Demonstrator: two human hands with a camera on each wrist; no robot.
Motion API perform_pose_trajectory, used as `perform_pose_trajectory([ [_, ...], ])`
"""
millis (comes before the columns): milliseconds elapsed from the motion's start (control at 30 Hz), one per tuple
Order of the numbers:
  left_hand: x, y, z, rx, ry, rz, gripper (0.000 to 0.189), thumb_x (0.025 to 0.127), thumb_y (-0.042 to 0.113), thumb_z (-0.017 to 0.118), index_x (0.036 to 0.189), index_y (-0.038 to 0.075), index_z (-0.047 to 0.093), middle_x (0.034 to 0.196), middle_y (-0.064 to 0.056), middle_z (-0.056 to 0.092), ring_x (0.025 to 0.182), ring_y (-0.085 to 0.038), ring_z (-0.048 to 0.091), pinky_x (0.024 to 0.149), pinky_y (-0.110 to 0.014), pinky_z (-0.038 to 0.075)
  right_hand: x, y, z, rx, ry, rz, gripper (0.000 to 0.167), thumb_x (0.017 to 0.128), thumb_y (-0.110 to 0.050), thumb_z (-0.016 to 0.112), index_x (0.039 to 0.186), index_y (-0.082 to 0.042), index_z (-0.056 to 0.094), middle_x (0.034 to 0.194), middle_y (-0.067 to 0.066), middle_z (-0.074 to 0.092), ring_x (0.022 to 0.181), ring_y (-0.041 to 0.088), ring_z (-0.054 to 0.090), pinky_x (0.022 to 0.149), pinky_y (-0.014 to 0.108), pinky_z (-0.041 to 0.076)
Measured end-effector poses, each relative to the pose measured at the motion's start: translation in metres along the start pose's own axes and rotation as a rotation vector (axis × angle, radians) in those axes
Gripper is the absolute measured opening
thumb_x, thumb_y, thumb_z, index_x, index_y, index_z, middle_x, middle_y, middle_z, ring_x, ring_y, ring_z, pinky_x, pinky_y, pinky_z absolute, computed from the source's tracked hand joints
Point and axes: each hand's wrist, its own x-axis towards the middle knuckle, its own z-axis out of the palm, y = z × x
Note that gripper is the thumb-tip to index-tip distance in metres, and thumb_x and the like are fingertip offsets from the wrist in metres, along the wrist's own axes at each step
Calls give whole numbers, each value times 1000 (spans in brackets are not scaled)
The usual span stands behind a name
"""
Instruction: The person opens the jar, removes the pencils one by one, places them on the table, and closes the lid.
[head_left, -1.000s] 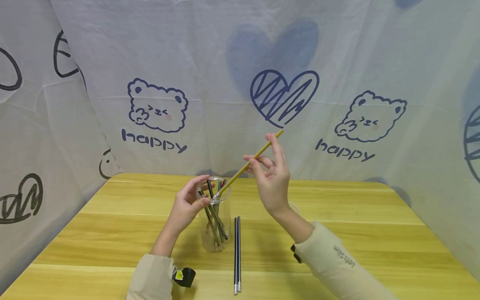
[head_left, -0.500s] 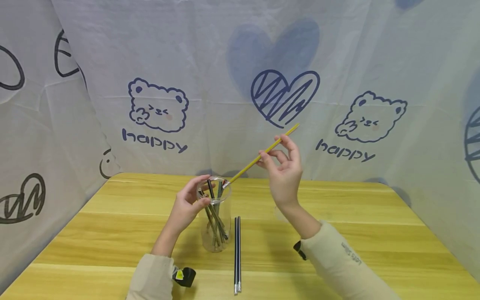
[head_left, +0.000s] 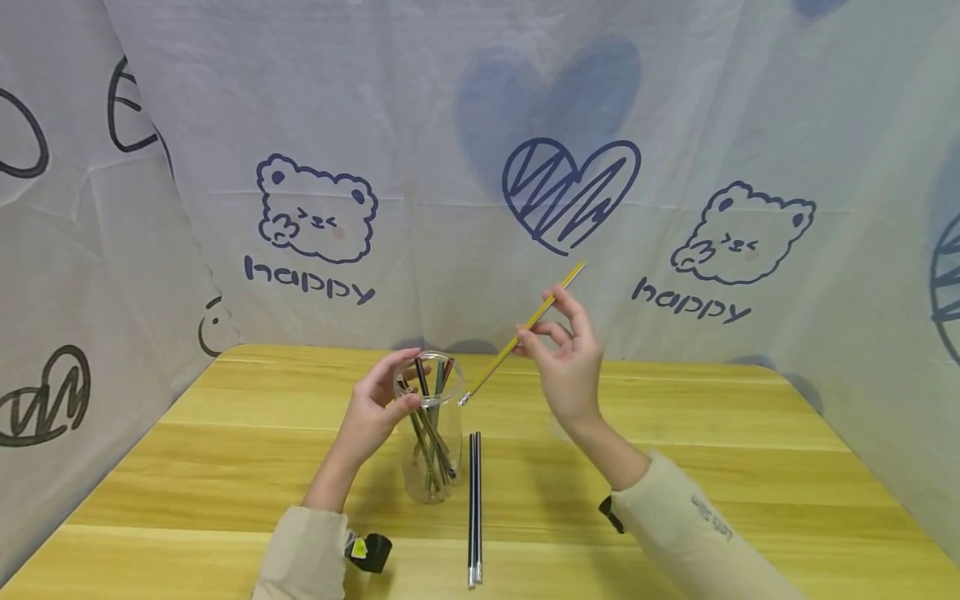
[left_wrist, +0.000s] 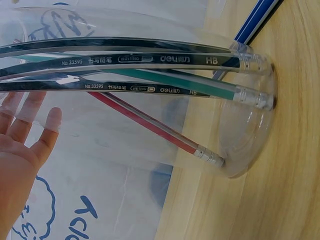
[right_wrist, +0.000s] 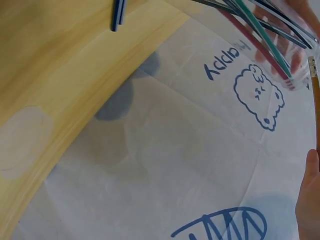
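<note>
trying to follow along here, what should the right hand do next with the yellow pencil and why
Probably lower the yellow pencil to the table, beside the two dark pencils lying there. The right hand pinches it, and its silver end, in the mouth of the jar a second ago, is now outside.

- Left sleeve (head_left: 298,557): long, pale beige, finishing in a straight-edged left cuff (head_left: 326,520)
- Right sleeve (head_left: 678,542): long, matching pale beige, lightly creased
- Lettering (head_left: 712,517): small, dark, along the right sleeve, appears to read "Lets Slim"
- Left wrist unit (head_left: 377,555): black, blocky, beside the cuff
- Patch (head_left: 360,547): bright yellow with dark marking, on that unit
- Right wrist unit (head_left: 611,514): black, small, partly hidden by its sleeve
- Left grip (head_left: 381,398), right grip (head_left: 567,371): bare hands
</note>
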Motion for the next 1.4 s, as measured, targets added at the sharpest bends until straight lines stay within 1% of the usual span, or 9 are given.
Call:
perform_pose_trajectory([
  [100, 0, 0, 0, 4, 2, -8, 61, 81, 26, 65, 125, -9, 40, 121, -1, 51, 105, -15, 51, 78, -26, 48, -4, 4, -2, -2, -12, 29, 60, 75, 23, 54, 130, 9, 33, 120, 16, 43, 75, 11, 56, 62, 31, 53],
  [333, 1, 1, 0, 7, 5, -13, 63, 80, 28, 66, 125, -8, 40, 121, 2, 52, 105, -15, 51, 78, -25, 48, -13, 15, -8, -23, -51, 80, 61, 75, 21, 56, 129, 9, 33, 121, 17, 43, 74, 16, 56, 61, 31, 53],
  [567, 1, 1, 0, 9, 2, -3, 63, 80, 28, 65, 125, -9, 40, 120, 4, 52, 105, -14, 52, 81, -27, 47, -23, 24, -10, -46, -70, 175, 61, 74, 21, 57, 129, 9, 33, 121, 17, 43, 74, 12, 56, 61, 31, 53],
  [667, 1, 1, 0, 3, 3, -4, 64, 80, 28, 65, 125, -9, 39, 120, 3, 53, 105, -15, 52, 82, -29, 47, -27, 28, -11, -74, -82, 218, 61, 73, 22, 57, 129, 9, 34, 120, 17, 44, 72, 8, 56, 60, 31, 53],
  [767, 1, 1, 0, -2, 5, -6, 64, 80, 27, 66, 125, -9, 39, 120, 1, 53, 105, -15, 52, 82, -30, 47, -31, 31, -11, -95, -94, 255, 61, 73, 22, 57, 129, 9, 34, 120, 17, 44, 72, 9, 55, 59, 31, 53],
  [933, 1, 2, 1, 7, 4, -6, 63, 80, 27, 66, 125, -9, 40, 121, -5, 52, 105, -15, 52, 81, -28, 47, -39, 37, -12, -129, -121, 301, 59, 73, 20, 58, 127, 10, 35, 117, 20, 45, 74, 16, 57, 60, 31, 53],
  [1100, 1, 3, 1, 16, 4, -7, 63, 80, 28, 65, 125, -8, 40, 122, -9, 52, 105, -16, 52, 81, -33, 47, -45, 42, -12, -190, -139, 356, 63, 72, 20, 58, 129, 8, 34, 115, 25, 48, 75, 23, 57, 59, 31, 53],
  [1267, 0, 3, 1, 16, 4, -7, 63, 80, 28, 65, 125, -8, 40, 123, -15, 50, 105, -16, 52, 82, -37, 47, -52, 46, -13, -216, -155, 448, 66, 71, 20, 59, 130, 7, 32, 114, 29, 50, 73, 25, 58, 57, 32, 53],
  [1400, 0, 3, 1, 15, 4, -7, 62, 80, 27, 65, 125, -8, 40, 123, -14, 50, 105, -16, 52, 82, -37, 47, -56, 50, -14, -229, -173, 496, 66, 71, 20, 59, 130, 7, 32, 112, 29, 51, 71, 25, 59, 56, 34, 53],
])
